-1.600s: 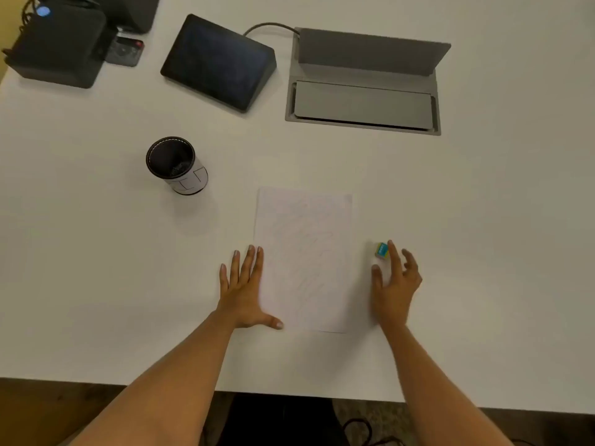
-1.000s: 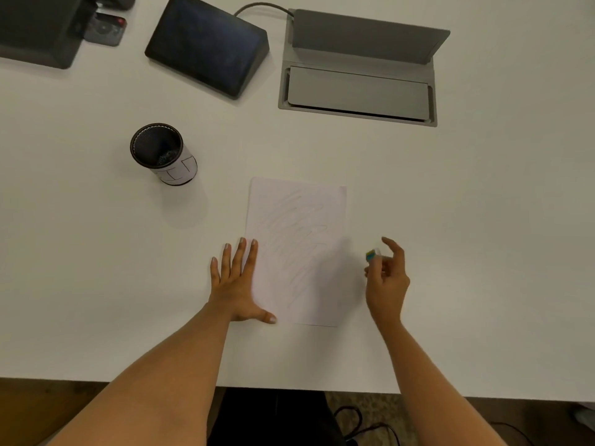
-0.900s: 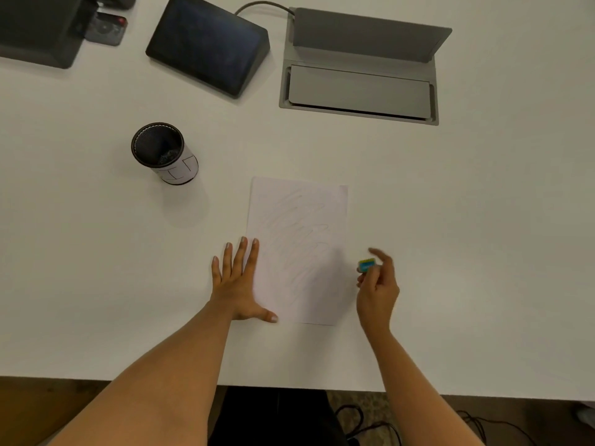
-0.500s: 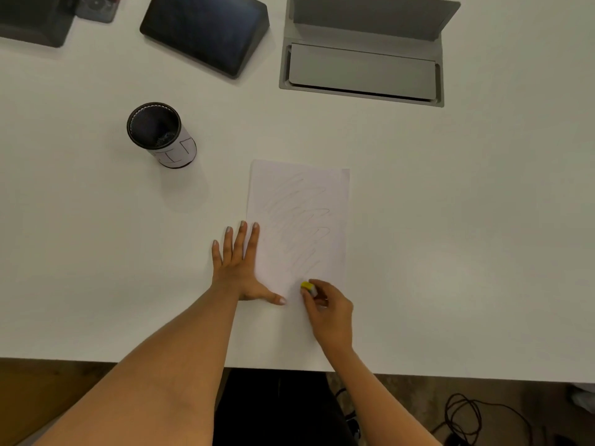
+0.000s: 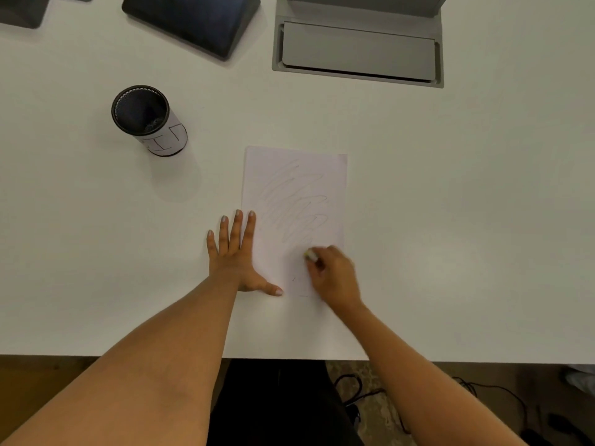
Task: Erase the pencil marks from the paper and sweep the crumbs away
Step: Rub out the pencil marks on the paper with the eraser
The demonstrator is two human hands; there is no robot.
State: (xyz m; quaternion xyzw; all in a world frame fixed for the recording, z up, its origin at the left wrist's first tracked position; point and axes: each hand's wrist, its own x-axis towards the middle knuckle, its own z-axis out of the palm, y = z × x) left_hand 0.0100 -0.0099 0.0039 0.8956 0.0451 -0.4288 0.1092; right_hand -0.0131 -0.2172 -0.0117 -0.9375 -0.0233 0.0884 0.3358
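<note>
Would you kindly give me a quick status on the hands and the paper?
Left hand flat, pinning the paper at its left edge. Right hand grips eraser on lower pencil marks; most unerased. Cup stands apart, far left.

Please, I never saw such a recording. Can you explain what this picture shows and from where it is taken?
No machine here: a person wears one camera on the head, which looks down at two bare hands. The left hand lies flat over the left edge of the paper on the white table. The right hand pinches a small eraser against the paper, just below the pencil scribbles. Farther off stand a black cup, a dark wedge-shaped device and a grey hatch.
</note>
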